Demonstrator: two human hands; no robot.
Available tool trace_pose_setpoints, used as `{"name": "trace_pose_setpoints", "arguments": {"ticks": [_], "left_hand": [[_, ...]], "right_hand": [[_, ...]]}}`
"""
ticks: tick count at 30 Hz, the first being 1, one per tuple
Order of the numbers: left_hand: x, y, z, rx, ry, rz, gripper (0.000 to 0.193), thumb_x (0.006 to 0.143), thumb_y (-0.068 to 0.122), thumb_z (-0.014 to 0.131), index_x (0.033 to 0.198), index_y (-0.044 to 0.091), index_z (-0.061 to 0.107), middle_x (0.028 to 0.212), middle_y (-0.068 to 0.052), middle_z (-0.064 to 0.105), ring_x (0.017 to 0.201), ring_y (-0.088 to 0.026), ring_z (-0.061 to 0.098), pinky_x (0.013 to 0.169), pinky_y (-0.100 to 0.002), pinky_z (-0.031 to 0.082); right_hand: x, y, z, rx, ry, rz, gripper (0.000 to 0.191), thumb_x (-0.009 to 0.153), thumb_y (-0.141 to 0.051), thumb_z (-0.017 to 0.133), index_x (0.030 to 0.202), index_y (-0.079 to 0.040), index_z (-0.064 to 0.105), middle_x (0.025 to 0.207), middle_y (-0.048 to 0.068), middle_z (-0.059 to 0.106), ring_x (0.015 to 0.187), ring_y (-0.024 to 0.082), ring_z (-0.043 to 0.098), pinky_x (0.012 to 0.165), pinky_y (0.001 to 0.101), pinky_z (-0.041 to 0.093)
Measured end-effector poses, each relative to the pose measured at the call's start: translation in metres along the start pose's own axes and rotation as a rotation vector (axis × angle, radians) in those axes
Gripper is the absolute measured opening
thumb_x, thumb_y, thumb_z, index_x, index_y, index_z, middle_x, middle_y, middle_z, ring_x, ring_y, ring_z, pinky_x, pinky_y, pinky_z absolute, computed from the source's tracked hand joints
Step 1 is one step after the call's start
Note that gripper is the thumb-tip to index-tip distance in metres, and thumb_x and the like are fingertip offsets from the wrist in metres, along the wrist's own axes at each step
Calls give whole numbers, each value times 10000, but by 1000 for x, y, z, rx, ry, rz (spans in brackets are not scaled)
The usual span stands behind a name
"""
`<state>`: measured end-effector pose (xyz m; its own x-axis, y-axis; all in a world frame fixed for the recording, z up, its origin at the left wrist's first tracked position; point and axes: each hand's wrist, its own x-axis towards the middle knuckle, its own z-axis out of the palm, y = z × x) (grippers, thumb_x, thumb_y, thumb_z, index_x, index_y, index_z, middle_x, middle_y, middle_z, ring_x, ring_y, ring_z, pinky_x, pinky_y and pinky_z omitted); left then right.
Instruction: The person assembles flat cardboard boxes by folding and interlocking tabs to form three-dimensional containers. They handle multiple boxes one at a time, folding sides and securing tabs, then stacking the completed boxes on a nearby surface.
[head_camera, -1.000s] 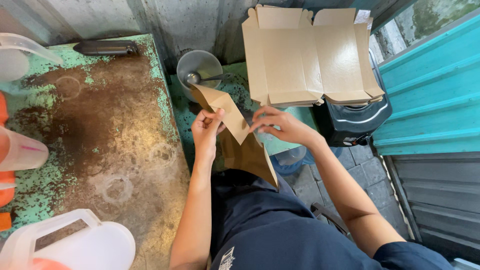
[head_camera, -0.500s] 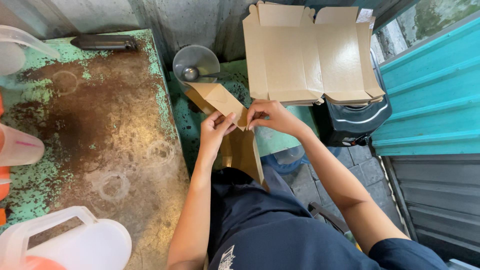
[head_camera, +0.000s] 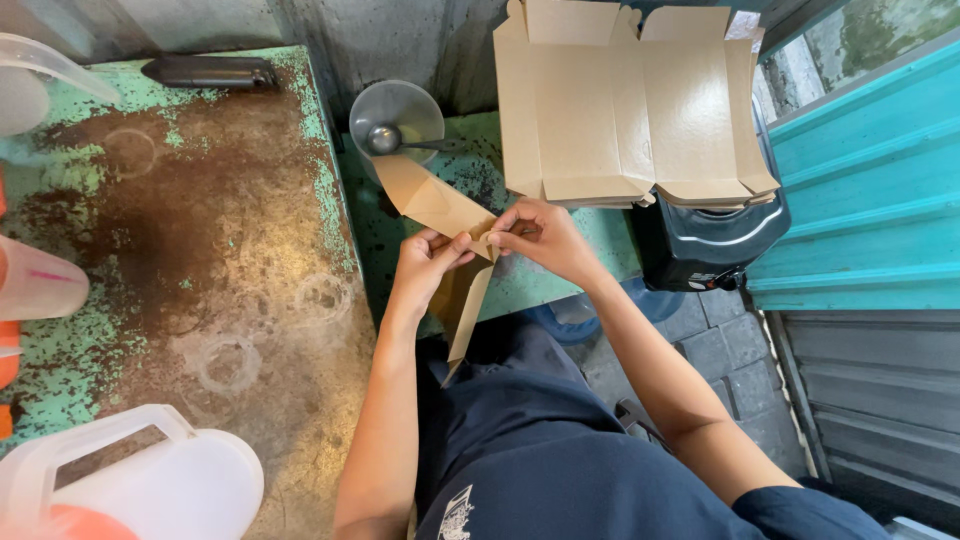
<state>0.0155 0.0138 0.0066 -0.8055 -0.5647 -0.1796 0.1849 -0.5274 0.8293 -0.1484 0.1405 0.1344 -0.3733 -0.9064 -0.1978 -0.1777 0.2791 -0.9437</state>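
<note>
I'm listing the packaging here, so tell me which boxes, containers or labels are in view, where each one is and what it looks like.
Folded cardboard piece: plain brown, held between left hand and right hand.
Stack of flat cartons: unfolded, brown, on the black bin, top right.
Plastic jug: translucent white, bottom left on the rusty green table.
No labels, signs or screens visible.

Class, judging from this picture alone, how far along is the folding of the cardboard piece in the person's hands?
Done: a crease shows, with one flap angled up. In hand: left hand and right hand pinch the brown cardboard piece at the fold. Left: it is no closed box yet, and a stack of flat blanks waits behind.
</note>
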Motion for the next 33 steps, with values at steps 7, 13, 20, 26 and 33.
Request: {"name": "trace_pose_setpoints", "arguments": {"ticks": [7,13,20,26,33], "left_hand": [[3,-8,2,18,-1,-6,305,933,157,754,1164,-24,670,1107,-96,734,998,-169,719,888,-336,627],[-2,1,4,43,-16,21,319,937,162,770,1163,-45,683,1115,-106,735,993,-178,723,877,-343,640],[-6,12,11,83,-4,23,372,920,186,767,1200,-34,660,1148,-86,727,950,-166,736,820,-324,643],[-3,3,9,123,-23,10,367,931,183,767,1193,-51,659,1139,-106,710,924,-169,723,813,-320,637],[-1,-5,6,116,-60,-11,380,931,213,756,1193,-31,629,1134,-103,712,984,-148,713,849,-311,643]], "right_hand": [[-7,7,9,-177,188,-242,177,891,-107,784,904,39,685,1237,114,614,749,110,715,641,234,572],[-5,9,16,-192,201,-135,181,882,-115,811,900,26,698,1190,112,712,718,98,708,623,256,546],[-3,-5,13,-218,131,-141,170,881,-112,785,928,-2,664,1150,107,696,715,102,737,623,257,565],[-4,-10,0,-295,80,-136,134,877,-83,776,923,-6,676,1060,63,753,817,169,714,671,299,579],[-9,-3,14,-399,222,-247,147,845,-80,820,895,2,709,1061,79,755,915,211,716,816,350,575]]}}
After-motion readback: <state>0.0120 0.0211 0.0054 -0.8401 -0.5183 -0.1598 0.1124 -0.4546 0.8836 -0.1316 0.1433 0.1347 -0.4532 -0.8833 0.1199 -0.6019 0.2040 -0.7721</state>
